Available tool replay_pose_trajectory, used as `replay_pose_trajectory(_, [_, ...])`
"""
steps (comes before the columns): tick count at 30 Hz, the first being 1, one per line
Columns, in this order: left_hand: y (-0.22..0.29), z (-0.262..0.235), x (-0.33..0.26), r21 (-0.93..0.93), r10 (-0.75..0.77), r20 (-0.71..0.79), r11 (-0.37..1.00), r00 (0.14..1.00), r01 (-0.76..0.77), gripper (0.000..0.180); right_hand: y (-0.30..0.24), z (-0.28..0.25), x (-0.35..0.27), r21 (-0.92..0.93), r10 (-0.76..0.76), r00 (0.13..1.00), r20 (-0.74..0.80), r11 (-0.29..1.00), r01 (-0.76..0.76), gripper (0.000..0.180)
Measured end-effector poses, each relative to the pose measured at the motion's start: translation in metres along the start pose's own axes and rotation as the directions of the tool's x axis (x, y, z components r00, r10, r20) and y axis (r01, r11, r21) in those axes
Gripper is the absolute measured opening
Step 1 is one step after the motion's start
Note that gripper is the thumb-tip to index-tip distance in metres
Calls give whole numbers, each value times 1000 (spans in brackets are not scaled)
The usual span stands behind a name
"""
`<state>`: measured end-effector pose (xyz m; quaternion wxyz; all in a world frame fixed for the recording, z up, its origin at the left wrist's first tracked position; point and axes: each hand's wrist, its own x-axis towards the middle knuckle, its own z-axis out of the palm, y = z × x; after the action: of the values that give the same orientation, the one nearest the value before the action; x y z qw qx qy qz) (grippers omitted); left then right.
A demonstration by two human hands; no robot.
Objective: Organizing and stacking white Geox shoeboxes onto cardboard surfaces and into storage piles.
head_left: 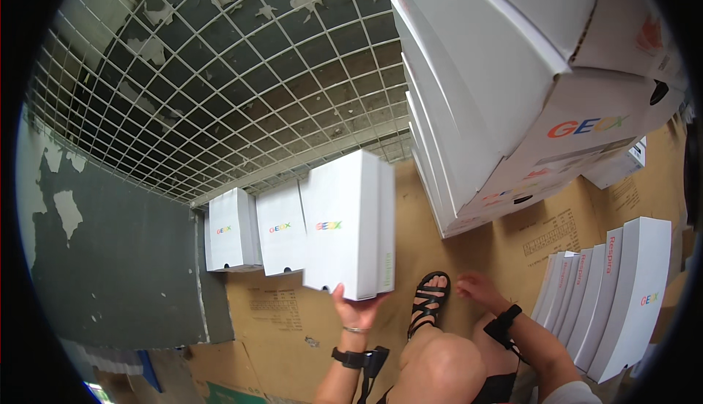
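My left hand [356, 306] is closed on the lower edge of a white shoe box [340, 235], with the thumb on its front and the fingers underneath. The box stands upright at the right end of a short row. Two more upright white shoe boxes, a middle one [281, 230] and a left one [230, 232], are beside it along the wire mesh. My right hand [480, 289] hangs above the cardboard near my sandalled foot [430, 298], fingers loosely bent and holding nothing.
A tall stack of white shoe boxes [483, 111] rises at the right. Several boxes [633, 294] stand in a row at the lower right. Behind is a wire mesh [293, 74] before a peeling dark wall. Flattened cardboard [271, 338] covers the floor.
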<state>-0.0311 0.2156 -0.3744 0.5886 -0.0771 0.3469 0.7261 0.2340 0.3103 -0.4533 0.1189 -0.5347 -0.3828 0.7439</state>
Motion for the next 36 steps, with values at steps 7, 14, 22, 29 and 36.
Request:
replay_pose_trajectory(7, [-45,30,29,-216,-164,6,963,986,162,91,-76,64,9,117,-334,933,133,940,320,39])
replay_pose_trajectory(14, [-70,15,66,140,-339,-94,927,936,349,74,-61,58,67,-214,-430,902,-30,884,415,59])
replay_pose_trajectory(22, [-29,-53,81,566,-7,-353,794,935,220,62,-61,60,60,-223,-389,921,-36,901,372,51])
replay_pose_trajectory(29, [-27,-73,104,502,41,-282,858,959,111,48,-28,44,75,20,-281,957,-73,959,283,50])
replay_pose_trajectory(36, [-38,-79,99,529,95,-286,845,953,74,41,21,-50,140,-184,-510,838,-196,858,479,25])
